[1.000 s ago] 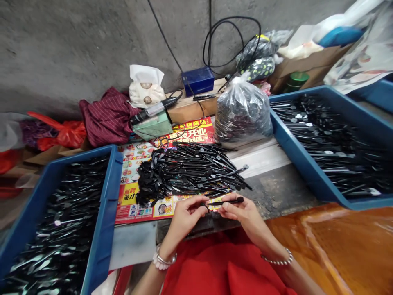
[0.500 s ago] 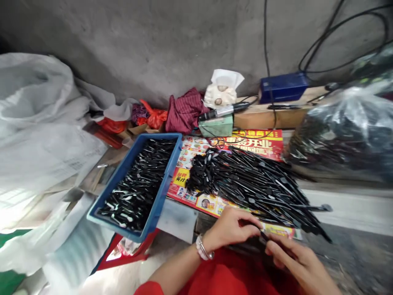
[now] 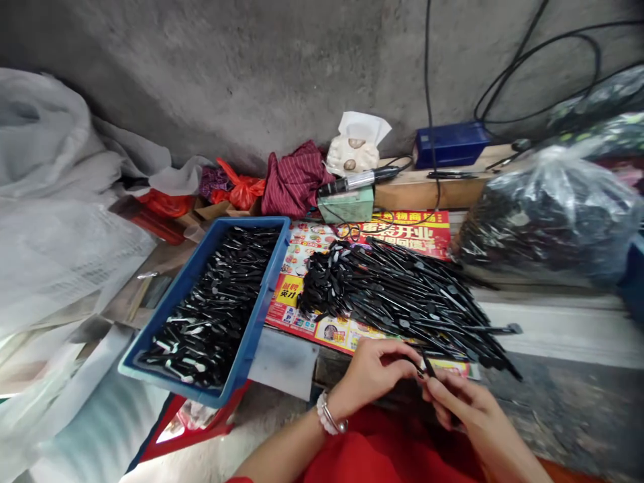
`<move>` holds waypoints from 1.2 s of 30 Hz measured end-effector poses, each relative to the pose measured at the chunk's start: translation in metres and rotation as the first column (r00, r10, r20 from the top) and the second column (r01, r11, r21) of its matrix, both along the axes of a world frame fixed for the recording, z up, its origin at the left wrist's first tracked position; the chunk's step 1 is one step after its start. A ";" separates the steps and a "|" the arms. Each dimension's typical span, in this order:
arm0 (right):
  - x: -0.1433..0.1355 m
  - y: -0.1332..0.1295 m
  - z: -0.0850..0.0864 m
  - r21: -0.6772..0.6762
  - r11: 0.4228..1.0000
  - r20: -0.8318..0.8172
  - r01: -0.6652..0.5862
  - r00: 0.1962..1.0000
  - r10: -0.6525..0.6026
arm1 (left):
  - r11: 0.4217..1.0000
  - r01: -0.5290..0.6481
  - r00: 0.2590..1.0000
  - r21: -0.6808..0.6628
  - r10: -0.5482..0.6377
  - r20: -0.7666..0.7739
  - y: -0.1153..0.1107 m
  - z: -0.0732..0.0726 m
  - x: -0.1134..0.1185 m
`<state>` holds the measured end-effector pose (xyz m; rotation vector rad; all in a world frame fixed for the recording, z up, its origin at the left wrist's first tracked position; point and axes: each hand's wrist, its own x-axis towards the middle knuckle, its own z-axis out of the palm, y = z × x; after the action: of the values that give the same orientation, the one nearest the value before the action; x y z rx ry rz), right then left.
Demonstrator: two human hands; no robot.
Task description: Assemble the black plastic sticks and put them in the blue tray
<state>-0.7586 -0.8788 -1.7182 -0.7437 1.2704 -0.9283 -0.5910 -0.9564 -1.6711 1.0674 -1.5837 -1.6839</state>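
Black piece [image 3: 428,365] (slim, apparently) in both hands [image 3: 380,376] [image 3: 465,400]

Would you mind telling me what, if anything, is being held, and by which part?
The right hand pinches a slim black piece below its visible end; whether the left hand also grips it is unclear.

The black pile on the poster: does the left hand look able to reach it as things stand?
Probably yes: the pile lies just beyond the left hand, with nothing visible between them. However, its fingers are at a black piece, so the hand may need freeing first.
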 end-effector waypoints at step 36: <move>-0.015 -0.009 0.018 -0.128 0.988 -0.242 -0.087 0.969 0.054 | 0.922 0.337 0.899 -0.192 -0.255 0.356 -0.040 0.020 -0.004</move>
<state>-0.7732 -0.8874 -1.6999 -1.0274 1.3887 -0.8945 -0.5950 -0.9969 -1.6515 1.0503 -2.2064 -1.4901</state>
